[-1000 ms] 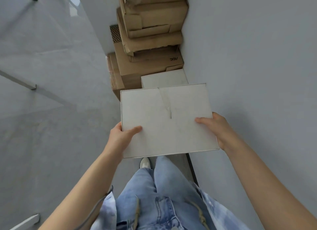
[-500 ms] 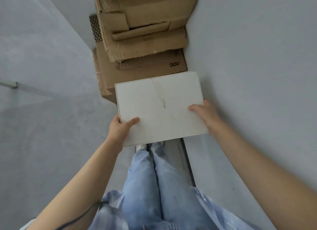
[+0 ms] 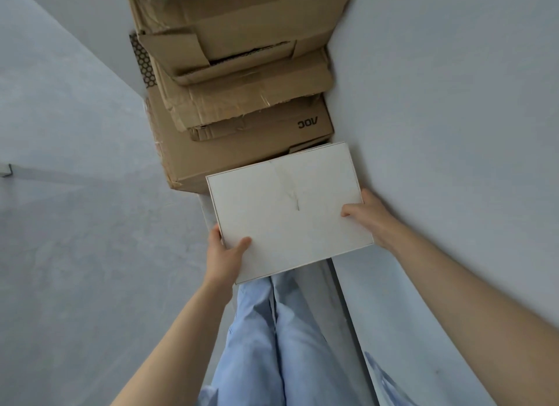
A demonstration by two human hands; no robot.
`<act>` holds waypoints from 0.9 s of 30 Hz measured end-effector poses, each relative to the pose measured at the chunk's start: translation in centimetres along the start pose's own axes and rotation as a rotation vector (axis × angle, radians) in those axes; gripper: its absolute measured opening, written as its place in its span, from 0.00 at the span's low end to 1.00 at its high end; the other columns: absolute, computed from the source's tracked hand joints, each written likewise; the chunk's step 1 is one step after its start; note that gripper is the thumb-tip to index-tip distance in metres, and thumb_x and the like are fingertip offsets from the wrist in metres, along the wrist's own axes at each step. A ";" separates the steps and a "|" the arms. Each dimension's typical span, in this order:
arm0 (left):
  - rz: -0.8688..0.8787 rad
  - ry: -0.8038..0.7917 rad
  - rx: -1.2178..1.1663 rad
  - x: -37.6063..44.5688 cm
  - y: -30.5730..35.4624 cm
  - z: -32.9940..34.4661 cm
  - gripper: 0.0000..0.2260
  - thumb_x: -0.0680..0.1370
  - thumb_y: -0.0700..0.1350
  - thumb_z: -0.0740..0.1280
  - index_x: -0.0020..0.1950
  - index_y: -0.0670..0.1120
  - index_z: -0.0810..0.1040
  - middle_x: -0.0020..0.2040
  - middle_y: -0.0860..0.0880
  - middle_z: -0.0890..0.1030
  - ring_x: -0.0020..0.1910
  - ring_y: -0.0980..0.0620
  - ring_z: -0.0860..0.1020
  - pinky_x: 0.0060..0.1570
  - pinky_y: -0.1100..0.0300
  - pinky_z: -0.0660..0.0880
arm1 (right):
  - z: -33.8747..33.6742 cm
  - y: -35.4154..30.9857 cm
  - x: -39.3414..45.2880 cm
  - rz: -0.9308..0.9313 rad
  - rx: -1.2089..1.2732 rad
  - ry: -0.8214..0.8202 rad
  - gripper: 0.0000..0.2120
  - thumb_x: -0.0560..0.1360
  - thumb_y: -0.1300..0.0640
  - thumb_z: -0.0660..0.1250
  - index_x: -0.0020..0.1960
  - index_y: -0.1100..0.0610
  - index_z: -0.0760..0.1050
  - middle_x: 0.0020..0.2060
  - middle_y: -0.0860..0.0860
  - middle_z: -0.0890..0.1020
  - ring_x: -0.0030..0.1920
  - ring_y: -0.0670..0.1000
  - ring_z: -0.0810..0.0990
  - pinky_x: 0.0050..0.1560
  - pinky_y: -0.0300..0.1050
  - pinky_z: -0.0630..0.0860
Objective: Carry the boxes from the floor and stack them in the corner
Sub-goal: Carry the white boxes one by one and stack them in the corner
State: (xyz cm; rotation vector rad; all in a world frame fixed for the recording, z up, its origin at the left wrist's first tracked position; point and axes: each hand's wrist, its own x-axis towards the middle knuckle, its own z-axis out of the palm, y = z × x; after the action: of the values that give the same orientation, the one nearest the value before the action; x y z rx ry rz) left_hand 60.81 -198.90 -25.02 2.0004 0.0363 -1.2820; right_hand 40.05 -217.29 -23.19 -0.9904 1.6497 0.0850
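I hold a flat white box [image 3: 287, 212] with both hands in front of me. My left hand [image 3: 225, 254] grips its near left corner, thumb on top. My right hand [image 3: 370, 216] grips its right edge close to the wall, fingers on the top face. The box's far edge reaches the bottom brown cardboard box [image 3: 242, 151] of a tall stack of brown cardboard boxes [image 3: 239, 57] standing in the corner. A second white box seen earlier beneath it is hidden now, apart from a thin white strip at the left.
A grey wall [image 3: 453, 133] runs along the right, touching the stack. Grey floor [image 3: 75, 224] spreads to the left. My legs in light blue jeans [image 3: 272, 345] stand below the box. A honeycomb-patterned panel [image 3: 143, 63] sits behind the stack's left side.
I have stepped closer to the corner and moved the white box forward and down, over the white box on the floor. Both hands keep the same hold.
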 end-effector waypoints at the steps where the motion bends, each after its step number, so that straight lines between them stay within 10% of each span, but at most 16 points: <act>1: -0.001 0.002 -0.005 0.0 0.0 0.1 0.25 0.77 0.39 0.70 0.71 0.48 0.66 0.62 0.50 0.75 0.59 0.48 0.75 0.55 0.55 0.71 | 0.0 0.4 -0.1 0.001 -0.012 0.014 0.18 0.69 0.62 0.68 0.58 0.57 0.71 0.53 0.54 0.80 0.52 0.55 0.80 0.49 0.48 0.77; 7: -0.049 -0.008 -0.050 -0.3 -0.4 0.1 0.26 0.77 0.41 0.70 0.72 0.50 0.65 0.64 0.50 0.76 0.61 0.48 0.75 0.63 0.45 0.73 | 1.7 4.5 -3.3 0.310 0.274 0.151 0.26 0.72 0.43 0.71 0.61 0.58 0.70 0.56 0.52 0.75 0.49 0.52 0.77 0.46 0.43 0.73; 10: -0.052 -0.012 -0.063 -0.3 -0.2 0.4 0.25 0.77 0.41 0.70 0.71 0.51 0.66 0.63 0.51 0.77 0.61 0.48 0.76 0.64 0.43 0.72 | 2.2 5.7 -3.9 0.509 0.719 -0.023 0.28 0.74 0.44 0.69 0.68 0.59 0.67 0.60 0.59 0.75 0.59 0.61 0.77 0.64 0.57 0.72; 27: -0.075 -0.050 -0.024 0.9 3.0 2.4 0.20 0.78 0.42 0.69 0.68 0.52 0.70 0.60 0.52 0.79 0.57 0.48 0.78 0.57 0.46 0.75 | 0.8 1.4 -1.8 0.363 0.925 -0.007 0.05 0.80 0.57 0.63 0.52 0.59 0.72 0.49 0.58 0.78 0.53 0.60 0.78 0.49 0.61 0.75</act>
State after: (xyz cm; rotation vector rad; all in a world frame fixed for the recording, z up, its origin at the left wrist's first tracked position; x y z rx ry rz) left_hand 60.60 -202.83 -24.49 1.9624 0.1029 -1.3717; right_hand 39.80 -215.01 -22.59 0.0106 1.5815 -0.4019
